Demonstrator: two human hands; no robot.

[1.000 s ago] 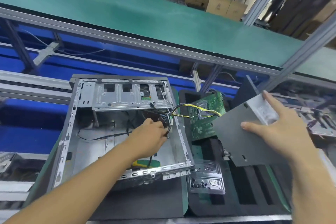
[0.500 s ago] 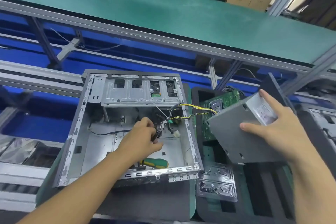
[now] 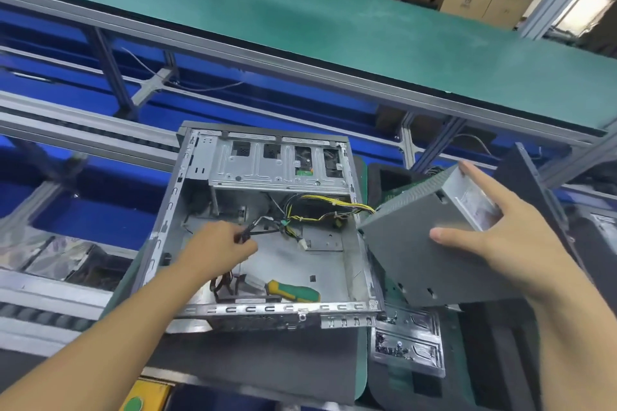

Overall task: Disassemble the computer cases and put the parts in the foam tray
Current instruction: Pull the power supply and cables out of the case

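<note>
Probably heavy and rigid, the power supply (image 3: 417,253) is clamped by its edges in the right hand (image 3: 494,237) while the left hand (image 3: 220,243) pinches limp cables (image 3: 267,230).

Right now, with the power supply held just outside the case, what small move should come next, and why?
Probably the left hand should draw the cable bundle out of the case: the wires run from there to the power supply that the right hand holds beside it, so it is tethered.

Screwdriver (image 3: 293,290) inside case (image 3: 334,310), tray (image 3: 500,344) rightward
</note>
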